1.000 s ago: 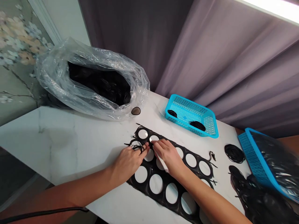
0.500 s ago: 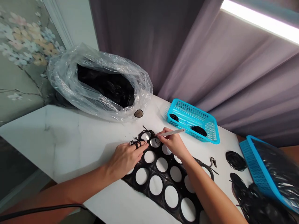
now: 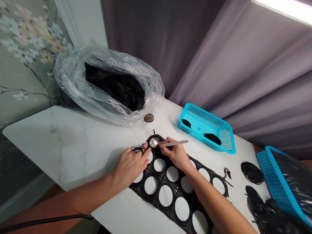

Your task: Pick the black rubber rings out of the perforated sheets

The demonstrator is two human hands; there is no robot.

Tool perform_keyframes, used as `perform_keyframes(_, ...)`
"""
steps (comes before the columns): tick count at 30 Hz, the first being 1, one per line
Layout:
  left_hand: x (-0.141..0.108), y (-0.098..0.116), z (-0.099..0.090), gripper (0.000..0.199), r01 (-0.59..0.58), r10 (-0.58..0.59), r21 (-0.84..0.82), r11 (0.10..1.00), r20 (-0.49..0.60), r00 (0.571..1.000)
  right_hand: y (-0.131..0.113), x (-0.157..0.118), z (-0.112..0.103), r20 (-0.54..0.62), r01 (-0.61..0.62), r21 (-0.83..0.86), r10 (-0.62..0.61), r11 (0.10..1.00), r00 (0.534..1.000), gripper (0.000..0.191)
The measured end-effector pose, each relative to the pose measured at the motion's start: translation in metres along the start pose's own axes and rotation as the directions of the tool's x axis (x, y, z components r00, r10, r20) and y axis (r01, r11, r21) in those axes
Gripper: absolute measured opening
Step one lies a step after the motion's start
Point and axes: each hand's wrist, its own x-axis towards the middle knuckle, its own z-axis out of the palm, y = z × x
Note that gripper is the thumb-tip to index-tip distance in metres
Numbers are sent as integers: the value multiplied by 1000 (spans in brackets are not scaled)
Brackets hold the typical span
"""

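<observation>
A black sheet (image 3: pixel 156 175) with rows of large round holes lies on the white table. My left hand (image 3: pixel 131 165) rests on its left edge, fingers stretched out and pressing down. Thin black strips (image 3: pixel 139 149) are looped over those fingers. In my right hand (image 3: pixel 177 154) is a slim white pen-shaped tool (image 3: pixel 174 143), pinched like a pencil. Its dark tip touches the sheet beside the hole at the far corner, where a thin black loop (image 3: pixel 151 142) shows. The exact kind of tip is too small to make out.
Behind stands a clear plastic bag (image 3: pixel 152 87) of black material, with a small dark disc (image 3: pixel 148 118) before it. A blue basket (image 3: pixel 230 148) holds black pieces. To the right are a black coil (image 3: pixel 252 173), a black heap (image 3: pixel 264 211) and another blue basket (image 3: pixel 268 172).
My right hand and the tool have moved from the second hole to the far corner hole. My left hand stays on the sheet. The whole view has shifted slightly.
</observation>
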Motion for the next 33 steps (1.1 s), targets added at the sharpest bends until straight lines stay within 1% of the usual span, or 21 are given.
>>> perform_keyframes(2, 0, -1, -2, 33, -3, 3, -3, 1000, 9, 1000, 2, 4, -14, -137, -62, 155, 84, 986, 987, 20)
perform_keyframes(3, 0, -1, -2, 33, -6, 6, 1, 1000, 18, 1000, 2, 7, -24, -217, -76, 250, 133, 965, 967, 22)
perform_keyframes(5, 0, 0, -2, 35, 3, -2, -17, 1000, 39, 999, 4, 10, -49, -371, -59, 407, 224, 912, 901, 28)
perform_keyframes(6, 0, -1, -2, 36, 29, -26, -68, 997, 47, 999, 4, 11, -62, -439, -33, 451, 254, 892, 862, 31)
perform_keyframes(9, 3, -5, -1, 34, 154, -141, -319, 935, 64, 988, 1, 7, -90, -608, 60, 443, 251, 894, 753, 34)
perform_keyframes(10, 5, -8, -1, 32, 186, -174, -388, 903, 66, 983, -1, 4, -95, -640, 80, 412, 226, 908, 735, 33)
perform_keyframes(11, 7, -12, -2, 30, 210, -201, -436, 875, 66, 977, -4, 1, -96, -643, 84, 374, 193, 924, 741, 31)
perform_keyframes(12, 10, -17, -4, 27, 226, -222, -467, 855, 64, 973, -7, -2, -94, -609, 70, 335, 160, 940, 777, 29)
perform_keyframes(13, 13, -22, -7, 24, 239, -239, -494, 836, 64, 969, -12, -6, -89, -531, 39, 298, 132, 954, 837, 26)
perform_keyframes(15, 20, -33, -15, 23, 259, -266, -555, 791, 70, 961, -24, -15, -71, -252, -38, 229, 96, 973, 963, 22)
perform_keyframes(16, 23, -37, -20, 25, 261, -272, -599, 757, 74, 959, -31, -19, -59, -88, -68, 208, 88, 976, 992, 20)
perform_keyframes(17, 26, -40, -26, 28, 261, -277, -668, 697, 85, 957, -38, -22, -47, 64, -93, 205, 81, 974, 995, 19)
perform_keyframes(18, 28, -43, -31, 31, 267, -285, -749, 606, 109, 952, -46, -25, -35, 184, -111, 220, 70, 969, 980, 19)
perform_keyframes(19, 30, -43, -36, 32, 280, -296, -828, 486, 146, 944, -53, -27, -24, 278, -128, 244, 57, 961, 959, 19)
perform_keyframes(21, 31, -42, -45, 32, 320, -298, -925, 206, 252, 921, -66, -29, -5, 384, -145, 299, 20, 943, 923, 20)
perform_keyframes(22, 30, -40, -48, 33, 345, -276, -935, 83, 311, 909, -71, -28, 2, 405, -145, 325, 1, 935, 914, 21)
perform_keyframes(23, 29, -38, -50, 34, 371, -236, -929, -8, 362, 902, -75, -27, 8, 407, -135, 350, -20, 927, 913, 22)
perform_keyframes(26, 23, -30, -54, 37, 402, -108, -894, -198, 428, 897, -81, -23, 15, 331, -65, 388, -73, 919, 941, 23)
perform_keyframes(27, 21, -28, -55, 37, 398, -94, -888, -228, 427, 899, -82, -22, 16, 291, -34, 377, -83, 926, 953, 22)
perform_keyframes(29, 18, -27, -58, 39, 378, -89, -893, -242, 409, 908, -82, -20, 17, 213, 11, 329, -86, 944, 973, 21)
perform_keyframes(33, 15, -32, -62, 46, 414, 4, -890, -193, 421, 907, -70, -12, 17, 122, 35, 272, -70, 962, 990, 22)
